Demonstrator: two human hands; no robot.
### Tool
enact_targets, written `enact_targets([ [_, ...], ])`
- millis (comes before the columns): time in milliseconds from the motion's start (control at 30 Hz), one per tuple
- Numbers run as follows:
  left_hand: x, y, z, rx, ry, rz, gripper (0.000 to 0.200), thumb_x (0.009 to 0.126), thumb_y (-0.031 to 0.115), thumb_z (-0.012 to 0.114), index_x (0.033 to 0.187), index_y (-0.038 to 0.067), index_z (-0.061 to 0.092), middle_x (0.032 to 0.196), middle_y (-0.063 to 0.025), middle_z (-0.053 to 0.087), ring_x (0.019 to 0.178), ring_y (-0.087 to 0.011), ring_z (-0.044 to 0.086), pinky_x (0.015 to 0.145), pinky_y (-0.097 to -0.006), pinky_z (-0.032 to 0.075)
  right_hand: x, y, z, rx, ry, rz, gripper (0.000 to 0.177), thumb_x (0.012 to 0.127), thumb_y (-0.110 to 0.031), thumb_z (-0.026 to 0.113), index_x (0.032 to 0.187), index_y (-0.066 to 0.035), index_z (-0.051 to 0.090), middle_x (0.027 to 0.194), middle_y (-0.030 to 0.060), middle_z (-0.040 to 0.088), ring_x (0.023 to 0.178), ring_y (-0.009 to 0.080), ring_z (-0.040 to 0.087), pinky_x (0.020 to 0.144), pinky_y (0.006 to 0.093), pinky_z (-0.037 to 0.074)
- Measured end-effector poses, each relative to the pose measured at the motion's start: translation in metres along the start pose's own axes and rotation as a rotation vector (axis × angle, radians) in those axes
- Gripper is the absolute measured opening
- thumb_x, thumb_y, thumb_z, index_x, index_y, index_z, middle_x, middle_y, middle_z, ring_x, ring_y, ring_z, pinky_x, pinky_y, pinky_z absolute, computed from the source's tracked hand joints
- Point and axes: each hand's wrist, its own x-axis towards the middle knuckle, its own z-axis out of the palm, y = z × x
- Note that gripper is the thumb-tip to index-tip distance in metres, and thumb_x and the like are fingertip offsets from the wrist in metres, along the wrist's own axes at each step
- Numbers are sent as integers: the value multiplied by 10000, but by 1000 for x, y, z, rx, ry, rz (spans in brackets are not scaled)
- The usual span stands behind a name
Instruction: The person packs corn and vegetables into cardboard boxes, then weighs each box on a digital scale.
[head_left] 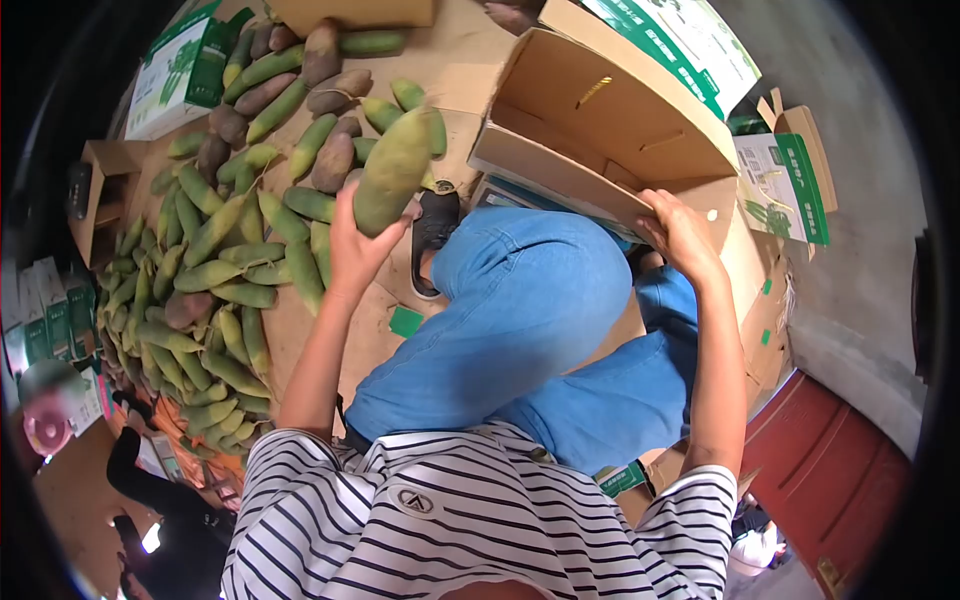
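My left hand (362, 240) is wrapped round the lower end of a large green radish (393, 172), held upright above the cardboard floor. An open cardboard box (545, 150) stands in front of me, and no radish shows inside it. Its near edge is gripped by my right hand (678, 228) at the right corner. To my left lies a big pile of green radishes (215, 235), with several dark reddish ones (332, 160) among them.
Green-and-white boxes stand at the upper left (175, 85), the top right (680, 50) and the right (785, 185). A red door (825, 480) is at the lower right. Another person in dark clothing (175, 520) is at the lower left.
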Motion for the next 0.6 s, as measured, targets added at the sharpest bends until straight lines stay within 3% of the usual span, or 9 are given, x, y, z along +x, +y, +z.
enact_targets([
  [100, 50, 93, -14, 102, -97, 347, 629, 636, 203, 808, 1170, 38, 518, 1016, -147, 585, 965, -317, 571, 832, -391, 458, -3, 0, -3, -26, 13, -2, 251, 841, -116, 603, 1083, -74, 555, 960, 157, 576, 921, 362, 568, 753, 434, 445],
  [167, 77, 136, -5, 233, -273, 418, 656, 637, 161, 782, 1224, 63, 507, 1113, -147, 588, 1041, -339, 560, 883, -387, 455, -3, 2, 0, -14, 36, -39, 248, 840, -112, 601, 1081, -70, 558, 946, 161, 575, 907, 364, 568, 748, 435, 445],
  [233, 98, 161, 26, 245, -302, 565, 593, 637, 184, 772, 1166, 56, 536, 1071, -162, 588, 1003, -345, 565, 854, -404, 463, -4, 4, 5, 27, 57, -34, 244, 823, -86, 607, 1065, -72, 577, 925, 159, 574, 876, 365, 569, 731, 434, 447],
  [333, 130, 170, 113, 490, -469, 544, 442, 617, 212, 743, 999, 40, 601, 956, -181, 625, 934, -335, 610, 788, -426, 505, -5, -1, 2, -27, 16, -30, 242, 803, -74, 623, 1043, -77, 589, 939, 148, 594, 887, 366, 579, 726, 428, 453],
  [400, 134, 176, 152, 581, -653, 447, 433, 631, 227, 729, 1021, 61, 642, 991, -158, 656, 949, -305, 643, 785, -420, 533, -6, -2, 4, -1, 53, -36, 248, 793, -59, 629, 1036, -81, 585, 932, 142, 606, 878, 372, 581, 729, 425, 456],
  [467, 132, 167, 171, 540, -842, 471, 502, 613, 275, 754, 1050, 56, 638, 1015, -153, 648, 965, -308, 637, 806, -420, 524, -5, 5, 10, 14, 83, -47, 257, 792, -49, 629, 1045, -63, 585, 950, 155, 606, 885, 378, 579, 749, 423, 459],
  [533, 115, 161, 157, 284, -525, 608, 410, 710, 298, 709, 1032, 59, 629, 1053, -151, 627, 991, -307, 607, 827, -424, 480, -3, 13, 15, 41, 155, -118, 287, 783, -18, 629, 1066, -40, 578, 950, 172, 602, 895, 395, 571, 763, 421, 463],
  [600, 96, 150, 127, 20, -165, 750, 333, 768, 283, 674, 1015, 66, 617, 1047, -136, 618, 982, -305, 589, 823, -416, 459, -1, 11, 13, 97, 69, -57, 286, 780, 4, 625, 1058, -33, 571, 967, 192, 601, 903, 404, 574, 761, 410, 466],
])
